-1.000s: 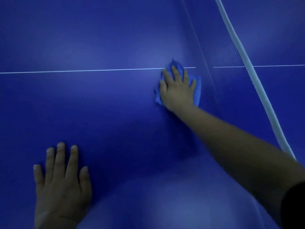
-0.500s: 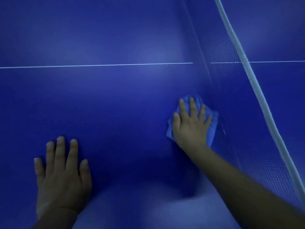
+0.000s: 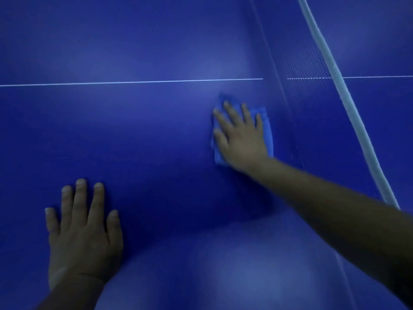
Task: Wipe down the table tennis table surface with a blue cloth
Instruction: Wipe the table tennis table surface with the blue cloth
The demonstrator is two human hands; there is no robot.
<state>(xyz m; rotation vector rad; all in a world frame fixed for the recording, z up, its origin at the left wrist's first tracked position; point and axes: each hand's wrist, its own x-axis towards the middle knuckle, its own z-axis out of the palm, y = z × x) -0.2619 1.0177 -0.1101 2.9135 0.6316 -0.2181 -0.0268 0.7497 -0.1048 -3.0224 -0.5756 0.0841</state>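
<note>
Right hand (image 3: 242, 139), flat on cloth (image 3: 267, 130), has swept back up toward the white line (image 3: 134, 82) beside net (image 3: 312, 70); wiping continues. Left hand (image 3: 82, 233) open, bracing table (image 3: 145, 142).

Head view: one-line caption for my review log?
Right hand presses a blue cloth flat beside the net; left hand braces on the table.

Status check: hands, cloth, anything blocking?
Right hand flat, pressing blue cloth to table. Left hand flat, bracing, empty. Net close right of cloth. Nothing in the way.
</note>
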